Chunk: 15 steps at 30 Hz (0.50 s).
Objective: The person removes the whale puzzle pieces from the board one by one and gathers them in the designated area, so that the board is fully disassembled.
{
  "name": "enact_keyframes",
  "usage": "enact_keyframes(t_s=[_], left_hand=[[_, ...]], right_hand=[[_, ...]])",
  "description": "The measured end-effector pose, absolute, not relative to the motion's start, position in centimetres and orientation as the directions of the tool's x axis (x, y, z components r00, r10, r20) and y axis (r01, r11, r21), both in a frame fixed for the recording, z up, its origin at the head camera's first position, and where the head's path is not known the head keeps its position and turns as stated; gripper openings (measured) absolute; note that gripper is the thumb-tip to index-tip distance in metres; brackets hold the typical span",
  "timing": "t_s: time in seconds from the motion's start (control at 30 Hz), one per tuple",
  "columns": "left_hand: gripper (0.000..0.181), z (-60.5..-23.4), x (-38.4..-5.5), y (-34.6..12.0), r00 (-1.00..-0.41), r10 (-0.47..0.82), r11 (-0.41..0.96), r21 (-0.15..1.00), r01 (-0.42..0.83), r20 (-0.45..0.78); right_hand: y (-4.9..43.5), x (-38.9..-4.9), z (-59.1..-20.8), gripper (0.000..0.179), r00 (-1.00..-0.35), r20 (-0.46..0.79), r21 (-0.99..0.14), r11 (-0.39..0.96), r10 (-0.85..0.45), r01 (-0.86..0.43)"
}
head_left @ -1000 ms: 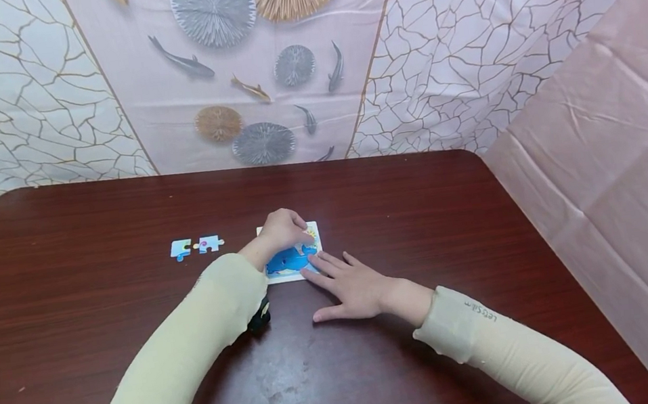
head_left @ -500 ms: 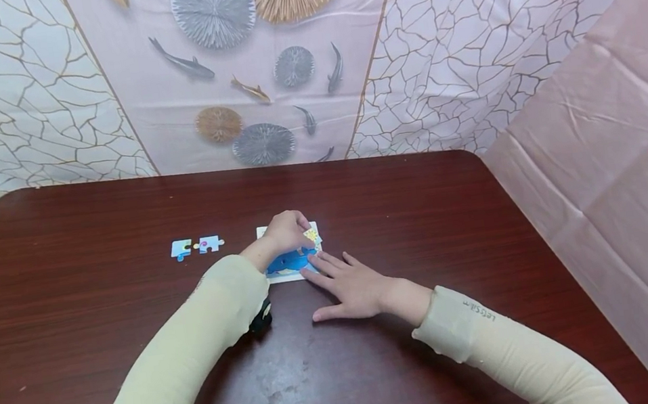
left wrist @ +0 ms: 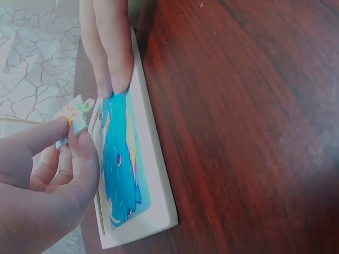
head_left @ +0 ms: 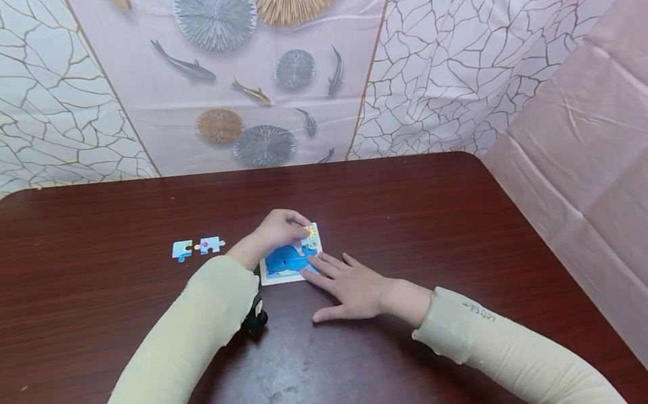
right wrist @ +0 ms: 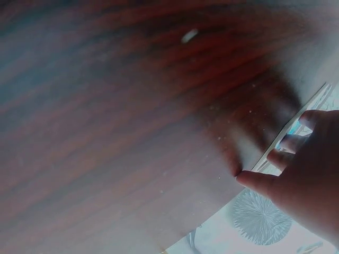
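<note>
My left hand (head_left: 280, 229) is over the white-framed puzzle board (head_left: 264, 281) and pinches a jigsaw piece (left wrist: 78, 114) with a yellow pattern between thumb and fingertips. In the left wrist view the piece is tilted and held just off the board's far side. The board bears a blue whale-like picture (left wrist: 117, 153); its upper left part is hidden by my left hand in the head view. My right hand (head_left: 357, 290) lies with fingers spread, its fingertips resting on the board's lower right corner and its thumb on the table.
Two loose jigsaw pieces, a left one (head_left: 181, 249) and a right one (head_left: 209, 246), lie on the dark red-brown table (head_left: 426, 229) left of the board. A patterned cloth (head_left: 165, 114) hangs behind the table's far edge.
The left hand has shifted a little to the left with the piece, uncovering more of the board's lower left corner. My right hand has stayed in place.
</note>
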<state>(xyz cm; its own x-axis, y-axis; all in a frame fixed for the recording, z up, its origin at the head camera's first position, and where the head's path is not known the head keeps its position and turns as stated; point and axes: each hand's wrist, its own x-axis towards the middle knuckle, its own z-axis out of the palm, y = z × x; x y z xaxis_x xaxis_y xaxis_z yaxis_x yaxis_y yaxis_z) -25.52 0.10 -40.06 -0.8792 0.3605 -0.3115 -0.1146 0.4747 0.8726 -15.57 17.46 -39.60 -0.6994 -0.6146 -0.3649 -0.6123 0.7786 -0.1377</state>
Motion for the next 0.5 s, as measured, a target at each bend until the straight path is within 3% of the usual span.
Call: enact_keyframes(t_s=[0.5], left_hand=[[0.03, -39.3, -25.9, -2.9, -0.852, 0.35, 0.428, 0.876, -0.224, -0.389]], right_hand=[[17.4, -15.6, -39.9, 0.081, -0.708, -0.367, -0.132, 0.787, -0.603, -0.603]])
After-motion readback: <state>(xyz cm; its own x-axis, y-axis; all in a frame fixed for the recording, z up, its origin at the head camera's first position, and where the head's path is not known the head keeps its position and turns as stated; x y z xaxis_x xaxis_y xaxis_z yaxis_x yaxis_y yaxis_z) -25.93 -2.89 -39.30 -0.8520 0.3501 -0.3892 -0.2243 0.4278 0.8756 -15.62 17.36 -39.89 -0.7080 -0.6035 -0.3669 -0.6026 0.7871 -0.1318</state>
